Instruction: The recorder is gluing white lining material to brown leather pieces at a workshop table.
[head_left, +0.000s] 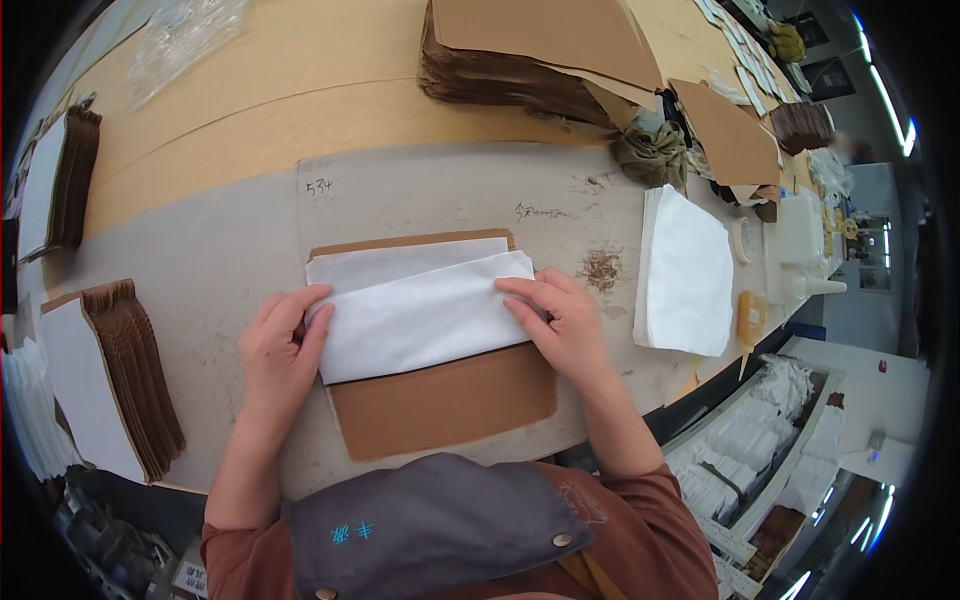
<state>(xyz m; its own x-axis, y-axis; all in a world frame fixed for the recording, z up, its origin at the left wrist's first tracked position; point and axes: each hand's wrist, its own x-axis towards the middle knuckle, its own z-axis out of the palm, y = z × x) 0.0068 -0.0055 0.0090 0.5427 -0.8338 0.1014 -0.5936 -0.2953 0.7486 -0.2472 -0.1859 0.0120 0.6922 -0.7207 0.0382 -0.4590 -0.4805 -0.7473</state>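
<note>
Both my hands hold a white fabric-like sheet (430,318) by its two ends, over a brown panel (450,400) lying on the grey work surface. Thumb and fingers of my left hand (285,335) pinch the sheet's left end. At the right end, my right hand (555,315) pinches it the same way. Another white layer (410,262) lies beneath, covering the panel's far part. A thin dark line runs along the sheet's near edge. The panel's near part is bare brown.
A stack of white sheets (685,275) lies to the right, beside a yellowish squeeze bottle (750,318) and a tape roll (742,240). Farther off sit a thick brown stack (540,45) and a bunched olive cloth (652,152). Brown-and-white stacked pieces (110,380) stand at left.
</note>
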